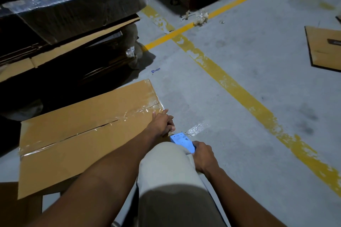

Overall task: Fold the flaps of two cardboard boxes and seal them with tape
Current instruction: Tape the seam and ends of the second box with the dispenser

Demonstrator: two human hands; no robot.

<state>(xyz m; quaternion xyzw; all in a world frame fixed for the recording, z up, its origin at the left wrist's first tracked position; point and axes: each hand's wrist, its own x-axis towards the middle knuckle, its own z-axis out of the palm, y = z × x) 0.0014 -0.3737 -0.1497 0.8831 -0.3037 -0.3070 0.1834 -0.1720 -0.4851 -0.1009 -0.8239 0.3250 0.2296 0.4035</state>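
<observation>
— How far along does the sealing look?

— The cardboard box (88, 134) lies on the concrete floor (239, 83), its flaps already folded shut. Clear tape (129, 114) runs along the centre seam from the near-left edge to the far-right corner. It looks wrinkled in the middle, and the seam gapes a little there, so that strip may want pressing down.

— And the second box?

— Only this one shows as being worked. A brown cardboard edge (20, 206) sits at the bottom left, and a flat piece (324, 48) lies well apart at the right, but neither can be called the second box with any certainty. So, as a judgement, roughly the first half is near its end: the strip still has to be cut free at the box's right end.

— What are the hands doing?

— The left hand (162, 123) rests at the box's right edge, fingers spread forward on the cardboard, pressing the tape end down; whether the lower fingers curl round the edge is hard to tell. The right hand (203, 156) grips the blue tape dispenser (182, 142), fingers wrapped round its handle, just off the box's corner. A shiny stretch of tape (196, 128) runs out beyond the dispenser's head, just above the floor.

— And the person's posture?

— Both forearms reach forward either side of a bent knee in pale trousers (166, 171), low over the floor.
</observation>
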